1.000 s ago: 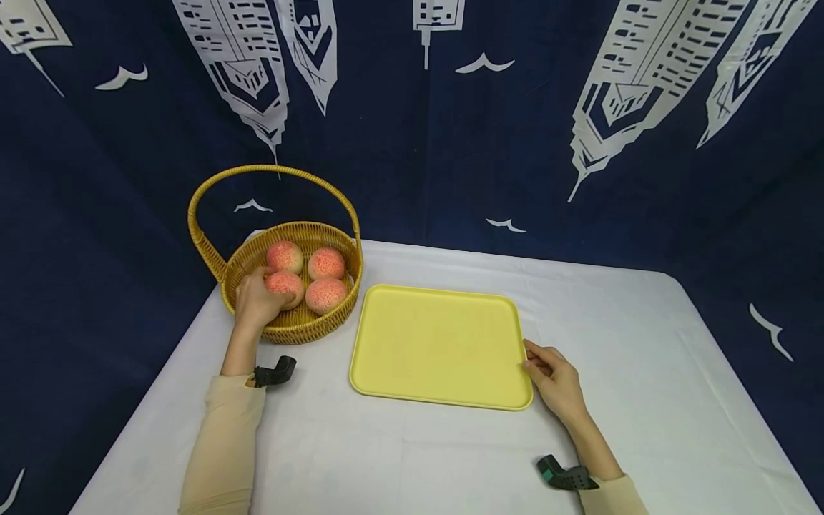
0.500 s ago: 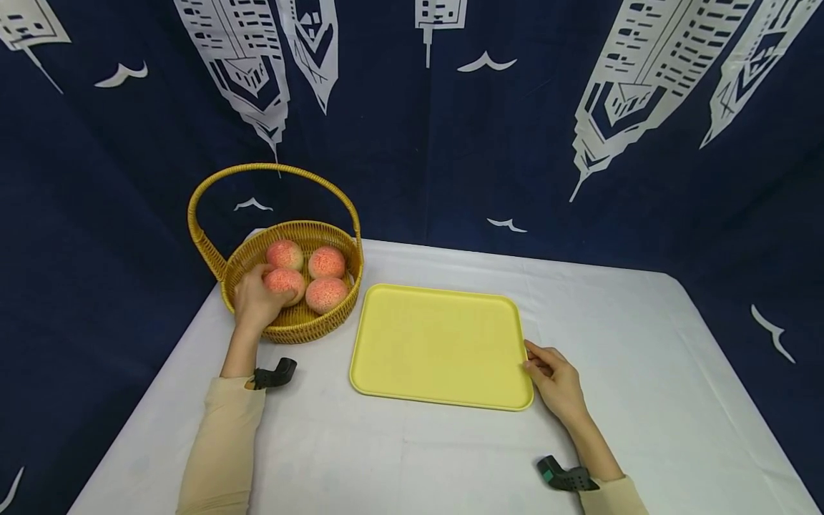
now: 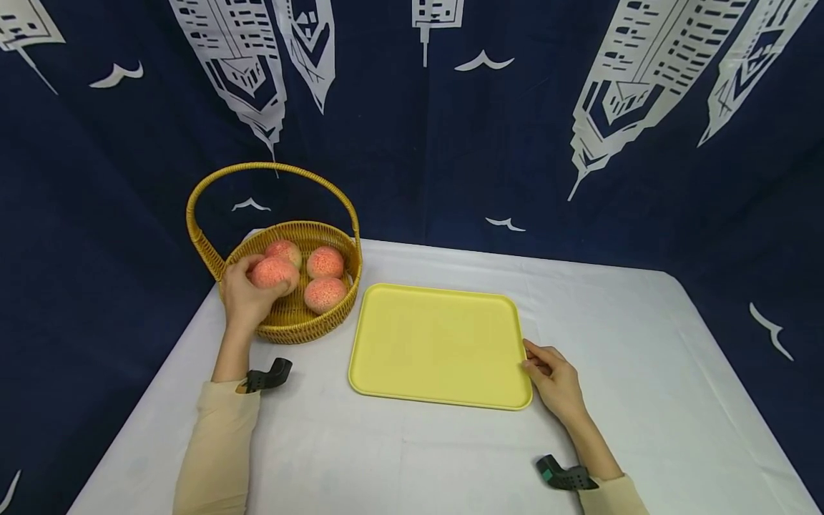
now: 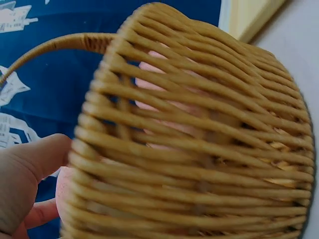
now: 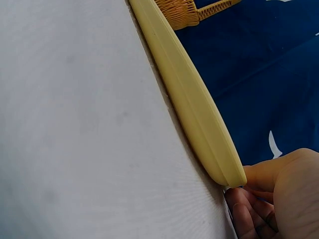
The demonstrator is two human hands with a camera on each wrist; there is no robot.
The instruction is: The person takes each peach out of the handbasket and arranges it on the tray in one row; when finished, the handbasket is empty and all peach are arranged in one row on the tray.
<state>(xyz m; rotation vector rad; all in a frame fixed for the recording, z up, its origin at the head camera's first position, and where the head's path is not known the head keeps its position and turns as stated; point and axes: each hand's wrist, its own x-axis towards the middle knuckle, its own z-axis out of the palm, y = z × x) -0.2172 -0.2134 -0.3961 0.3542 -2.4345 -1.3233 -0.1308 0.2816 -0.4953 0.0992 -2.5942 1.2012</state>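
My left hand [image 3: 243, 299] grips a pink speckled peach [image 3: 275, 273] with fingers and thumb spread round it, raised within the wicker basket [image 3: 302, 335]. Three other peaches [image 3: 325, 295] lie inside. In the left wrist view the woven basket wall [image 4: 199, 124] covers most of the held peach [image 4: 63, 191], and the thumb shows at the left. At the tray's right side, my right hand [image 3: 558, 383] pinches the rim of a flat yellow tray [image 3: 444, 347]. The right wrist view has the thumb at the tray's corner [image 5: 227, 172] and fingers curled below.
The basket's tall arched handle [image 3: 273, 166] rises above the peaches at the back left. A white cloth [image 3: 399, 458] covers the table under basket and tray. Behind hangs a dark blue curtain [image 3: 412, 143] with white printed buildings and birds.
My left hand has lifted its peach from the basket floor, up and slightly left, now overlapping the peach behind. The right hand and the tray stay where they were.
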